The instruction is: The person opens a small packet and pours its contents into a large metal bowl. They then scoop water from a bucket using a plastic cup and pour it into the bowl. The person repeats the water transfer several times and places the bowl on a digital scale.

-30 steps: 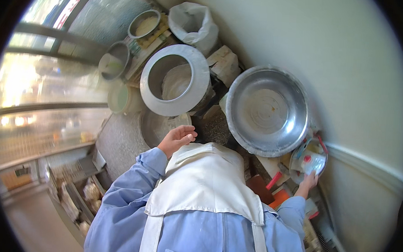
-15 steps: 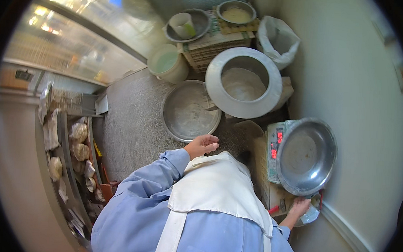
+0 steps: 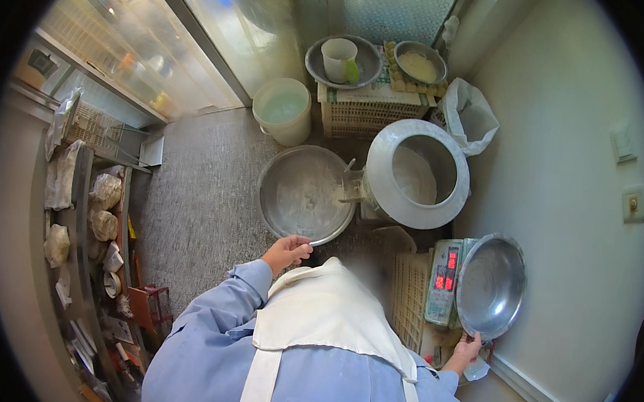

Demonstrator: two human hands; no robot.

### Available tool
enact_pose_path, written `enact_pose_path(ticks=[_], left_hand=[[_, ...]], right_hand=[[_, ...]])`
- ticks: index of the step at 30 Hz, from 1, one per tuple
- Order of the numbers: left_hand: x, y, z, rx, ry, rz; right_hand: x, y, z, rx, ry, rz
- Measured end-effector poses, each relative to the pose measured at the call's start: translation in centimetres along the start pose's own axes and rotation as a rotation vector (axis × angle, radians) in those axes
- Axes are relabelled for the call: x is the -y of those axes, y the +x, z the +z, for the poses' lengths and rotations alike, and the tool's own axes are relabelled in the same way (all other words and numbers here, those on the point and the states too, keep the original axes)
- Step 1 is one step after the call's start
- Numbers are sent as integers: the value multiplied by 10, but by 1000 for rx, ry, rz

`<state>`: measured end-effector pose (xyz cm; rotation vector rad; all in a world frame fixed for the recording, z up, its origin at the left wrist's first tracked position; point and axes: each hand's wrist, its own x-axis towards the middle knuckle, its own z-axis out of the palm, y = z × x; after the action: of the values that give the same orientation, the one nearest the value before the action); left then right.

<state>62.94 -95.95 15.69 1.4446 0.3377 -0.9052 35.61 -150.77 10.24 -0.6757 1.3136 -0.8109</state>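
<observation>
Steel bowl [image 3: 491, 285] just above right hand [image 3: 466, 351], rim touching

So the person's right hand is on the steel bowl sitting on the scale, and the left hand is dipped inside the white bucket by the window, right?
Not quite. The right hand is at the steel bowl on the scale, but the left hand is at the rim of the big floor pan, not in the white bucket. The head view shows it.

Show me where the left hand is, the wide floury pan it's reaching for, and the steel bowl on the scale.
left hand [image 3: 286, 251], head view, on the knuckles.
wide floury pan [image 3: 304, 196], head view, on its dusty inside bottom.
steel bowl [image 3: 490, 285], head view, on its inner wall.
</observation>
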Motion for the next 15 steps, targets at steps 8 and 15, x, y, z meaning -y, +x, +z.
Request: enact_pose_path(ticks=[8, 15], left_hand=[[1, 0, -18, 0, -64, 31], [-17, -5, 17, -8, -85, 164]], right_hand=[[37, -35, 62, 155, -30, -137], [55, -76, 190, 573, -165, -145]])
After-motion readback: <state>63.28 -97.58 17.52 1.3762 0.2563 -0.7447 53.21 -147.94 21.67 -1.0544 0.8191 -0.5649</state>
